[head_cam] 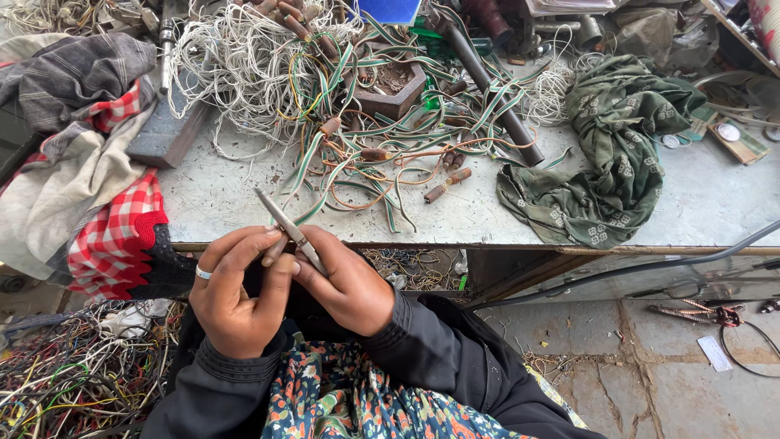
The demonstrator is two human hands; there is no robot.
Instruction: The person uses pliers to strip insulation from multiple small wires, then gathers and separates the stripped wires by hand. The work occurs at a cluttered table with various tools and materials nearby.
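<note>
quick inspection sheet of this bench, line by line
surface: pale, scuffed workbench, largely covered toward the back
job's things: slim metal blade tool, tip pointing up and left
clutter: green patterned cloth, red checked cloth, dark pipe, square block tray
grippers: left hand, ring on one finger, and right hand both pinch the tool
cables: white wire tangle, green striped flat wires, mixed wire heap at floor level
surroundings: stone floor, grey cable along the bench edge
</note>
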